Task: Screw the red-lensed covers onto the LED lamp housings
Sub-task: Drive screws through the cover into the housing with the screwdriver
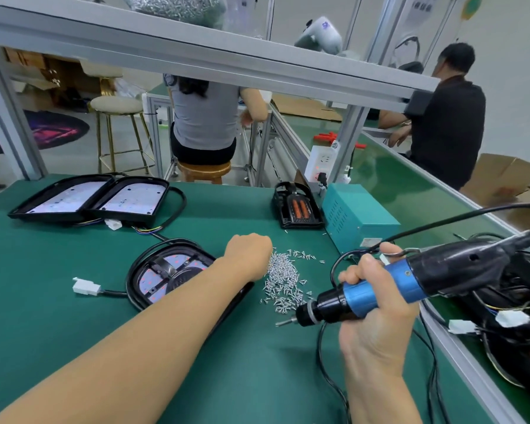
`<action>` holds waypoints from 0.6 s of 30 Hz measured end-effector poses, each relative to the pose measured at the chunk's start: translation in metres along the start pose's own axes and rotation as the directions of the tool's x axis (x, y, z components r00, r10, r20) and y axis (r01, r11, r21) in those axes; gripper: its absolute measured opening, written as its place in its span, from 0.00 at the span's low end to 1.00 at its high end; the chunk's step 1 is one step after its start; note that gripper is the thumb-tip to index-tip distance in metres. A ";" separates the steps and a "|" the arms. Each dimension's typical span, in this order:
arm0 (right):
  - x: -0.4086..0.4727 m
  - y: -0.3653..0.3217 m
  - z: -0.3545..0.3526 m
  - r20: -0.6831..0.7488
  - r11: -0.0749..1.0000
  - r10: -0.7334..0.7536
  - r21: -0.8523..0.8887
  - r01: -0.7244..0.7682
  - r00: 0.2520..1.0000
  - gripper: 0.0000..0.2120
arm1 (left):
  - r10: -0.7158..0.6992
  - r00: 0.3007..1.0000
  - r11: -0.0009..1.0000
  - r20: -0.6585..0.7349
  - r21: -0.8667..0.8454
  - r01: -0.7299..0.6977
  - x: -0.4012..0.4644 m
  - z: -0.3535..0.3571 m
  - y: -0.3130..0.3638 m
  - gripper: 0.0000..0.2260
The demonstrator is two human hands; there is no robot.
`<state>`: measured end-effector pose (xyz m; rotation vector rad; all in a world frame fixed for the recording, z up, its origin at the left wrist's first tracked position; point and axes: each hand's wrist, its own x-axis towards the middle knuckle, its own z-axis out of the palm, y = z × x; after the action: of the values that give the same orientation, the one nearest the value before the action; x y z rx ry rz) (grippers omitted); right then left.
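The left hand (251, 252) dipped curled fingers into the screw pile (283, 278); whether it pinched one I could not tell. The right hand (377, 304) gripped the electric screwdriver (380, 289) right of the pile. Left of it lay the covered lamp (172, 272), seemingly awaiting screws; beyond, two open housings (95, 198) remained uncovered.

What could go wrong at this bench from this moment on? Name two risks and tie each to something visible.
1. The left hand reaches into the loose screw pile with its forearm across the lamp housing; screws may scatter or drop inside it.
2. The right hand grips the electric screwdriver, whose bit points toward that forearm. Its cord loops over the mat and could snag.
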<state>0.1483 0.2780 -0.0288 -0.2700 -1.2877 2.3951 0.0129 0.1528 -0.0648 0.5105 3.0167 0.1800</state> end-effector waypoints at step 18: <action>0.005 0.000 -0.002 -0.051 0.999 0.015 0.037 -0.013 0.999 0.09 | 0.015 1.000 0.988 0.013 0.152 -0.017 0.005 0.007 0.002 0.14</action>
<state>0.1442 0.2821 -0.0294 -0.3294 -1.2219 2.4048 0.0092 0.1575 -0.0714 0.5453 3.0306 -0.0537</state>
